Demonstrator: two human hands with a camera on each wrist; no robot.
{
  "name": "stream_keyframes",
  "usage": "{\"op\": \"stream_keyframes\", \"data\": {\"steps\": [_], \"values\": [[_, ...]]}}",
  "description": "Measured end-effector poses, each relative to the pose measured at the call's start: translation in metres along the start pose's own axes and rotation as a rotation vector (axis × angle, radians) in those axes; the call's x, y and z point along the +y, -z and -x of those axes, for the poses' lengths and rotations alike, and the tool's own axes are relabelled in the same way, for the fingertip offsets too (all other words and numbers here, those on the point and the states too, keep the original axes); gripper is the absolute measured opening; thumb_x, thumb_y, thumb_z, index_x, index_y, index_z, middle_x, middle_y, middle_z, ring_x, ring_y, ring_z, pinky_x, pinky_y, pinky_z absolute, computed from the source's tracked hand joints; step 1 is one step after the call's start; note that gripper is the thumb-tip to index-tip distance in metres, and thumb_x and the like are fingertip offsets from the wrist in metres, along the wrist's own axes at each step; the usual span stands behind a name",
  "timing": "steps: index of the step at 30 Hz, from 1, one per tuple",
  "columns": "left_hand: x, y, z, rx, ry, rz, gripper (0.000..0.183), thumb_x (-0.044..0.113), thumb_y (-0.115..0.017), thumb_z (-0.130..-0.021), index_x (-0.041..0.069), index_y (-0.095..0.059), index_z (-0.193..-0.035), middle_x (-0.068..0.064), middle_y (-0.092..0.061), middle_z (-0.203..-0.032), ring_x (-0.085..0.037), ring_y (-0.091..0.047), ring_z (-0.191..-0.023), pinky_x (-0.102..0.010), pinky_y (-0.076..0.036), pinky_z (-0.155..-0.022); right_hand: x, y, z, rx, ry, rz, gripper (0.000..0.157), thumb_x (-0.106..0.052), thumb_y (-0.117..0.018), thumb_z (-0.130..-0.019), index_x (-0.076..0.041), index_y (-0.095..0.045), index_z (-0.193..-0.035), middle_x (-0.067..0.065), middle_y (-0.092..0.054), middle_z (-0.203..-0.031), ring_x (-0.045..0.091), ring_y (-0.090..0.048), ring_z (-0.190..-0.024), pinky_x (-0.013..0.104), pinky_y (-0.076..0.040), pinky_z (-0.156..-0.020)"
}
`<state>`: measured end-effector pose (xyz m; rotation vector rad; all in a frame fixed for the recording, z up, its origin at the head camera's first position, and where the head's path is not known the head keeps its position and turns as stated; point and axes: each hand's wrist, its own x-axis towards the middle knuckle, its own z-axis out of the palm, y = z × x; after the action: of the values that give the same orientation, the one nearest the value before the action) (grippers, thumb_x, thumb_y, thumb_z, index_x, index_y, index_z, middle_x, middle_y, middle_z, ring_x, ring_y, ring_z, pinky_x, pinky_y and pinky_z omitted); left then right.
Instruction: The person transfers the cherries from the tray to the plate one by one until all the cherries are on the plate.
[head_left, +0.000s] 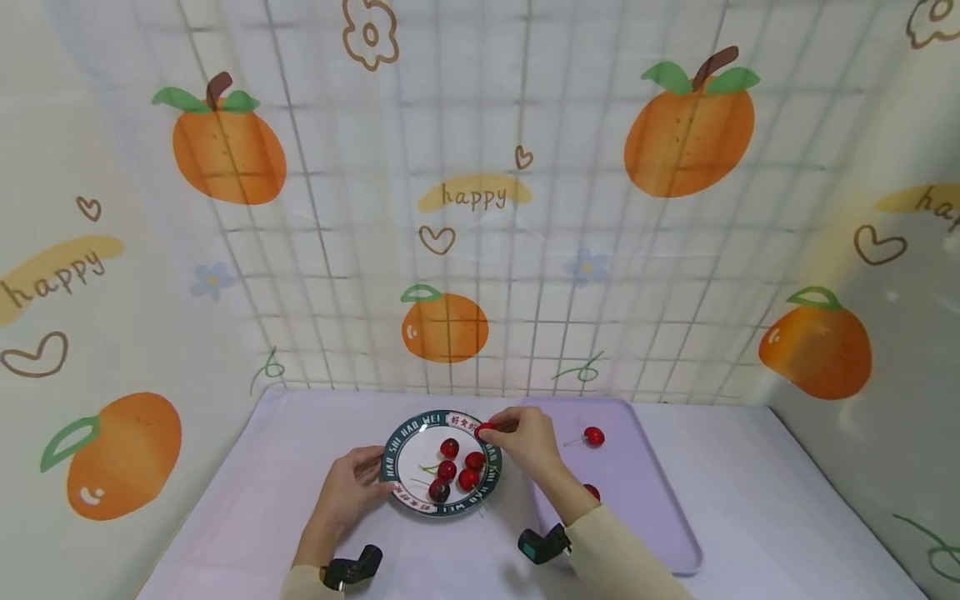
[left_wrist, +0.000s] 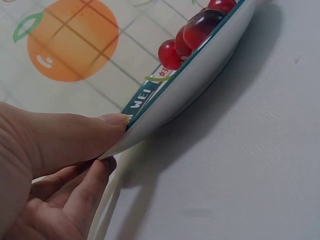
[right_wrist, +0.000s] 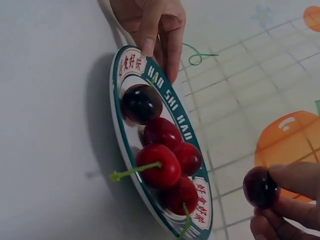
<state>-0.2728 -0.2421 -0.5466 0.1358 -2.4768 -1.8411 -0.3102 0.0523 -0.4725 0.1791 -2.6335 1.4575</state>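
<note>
My left hand (head_left: 351, 485) grips the left rim of a round plate (head_left: 408, 457) with a green lettered border. In the left wrist view the thumb (left_wrist: 80, 137) lies on the rim, with fingers underneath. Several red cherries (head_left: 449, 448) sit grouped on the plate, some with green stems; one looks very dark (right_wrist: 142, 104) in the right wrist view. Between thumb and fingertips, my right hand (head_left: 531, 443) pinches another cherry (right_wrist: 261, 187). That cherry is held over the plate's upper right rim in the head view.
A lilac tray (head_left: 645, 500) lies right of the plate, under the right forearm. On it is a stemmed cherry (head_left: 594, 437); another cherry (head_left: 592, 492) is partly hidden by the right wrist. A printed cloth (head_left: 480, 267) over a wire grid stands behind the white table (head_left: 247, 500).
</note>
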Motion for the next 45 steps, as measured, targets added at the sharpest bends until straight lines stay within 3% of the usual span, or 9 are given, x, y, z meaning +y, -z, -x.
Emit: {"op": "stream_keyframes", "data": {"steps": [10, 18, 27, 45], "values": [[-0.003, 0.001, 0.000, -0.013, -0.034, 0.022, 0.069, -0.009, -0.088, -0.075, -0.007, -0.061, -0.138, -0.026, -0.060, -0.143, -0.041, -0.058, -0.135, -0.037, -0.053, -0.110, 0.008, -0.019, -0.008, -0.032, -0.020, 0.003, 0.019, -0.015, -0.088, -0.086, -0.003, -0.080, -0.098, 0.003, -0.077, -0.086, 0.018, -0.068, -0.082, 0.031, -0.064, -0.071], [-0.003, 0.003, -0.002, 0.003, -0.008, 0.016, 0.066, -0.007, -0.088, -0.077, -0.001, -0.063, -0.138, -0.020, -0.060, -0.144, -0.037, -0.058, -0.136, -0.035, -0.053, -0.111, 0.016, -0.031, -0.017, -0.051, -0.058, 0.025, 0.017, -0.012, -0.088, -0.086, -0.004, -0.079, -0.098, 0.002, -0.075, -0.086, 0.018, -0.067, -0.082, 0.031, -0.065, -0.073], [-0.005, 0.002, -0.002, -0.003, -0.023, 0.023, 0.067, -0.009, -0.087, -0.077, -0.003, -0.062, -0.139, -0.023, -0.060, -0.144, -0.038, -0.058, -0.136, -0.035, -0.053, -0.111, 0.015, -0.041, -0.019, -0.062, -0.105, 0.071, 0.016, -0.013, -0.088, -0.086, -0.005, -0.080, -0.098, 0.003, -0.075, -0.088, 0.019, -0.065, -0.083, 0.030, -0.065, -0.076], [-0.003, 0.000, -0.001, 0.011, -0.018, 0.019, 0.068, -0.010, -0.087, -0.076, -0.003, -0.062, -0.139, -0.022, -0.060, -0.144, -0.038, -0.058, -0.136, -0.032, -0.053, -0.109, 0.017, -0.041, -0.018, -0.106, -0.074, 0.133, 0.018, -0.009, -0.088, -0.086, -0.001, -0.080, -0.100, 0.004, -0.073, -0.088, 0.019, -0.062, -0.081, 0.029, -0.065, -0.071]]}}
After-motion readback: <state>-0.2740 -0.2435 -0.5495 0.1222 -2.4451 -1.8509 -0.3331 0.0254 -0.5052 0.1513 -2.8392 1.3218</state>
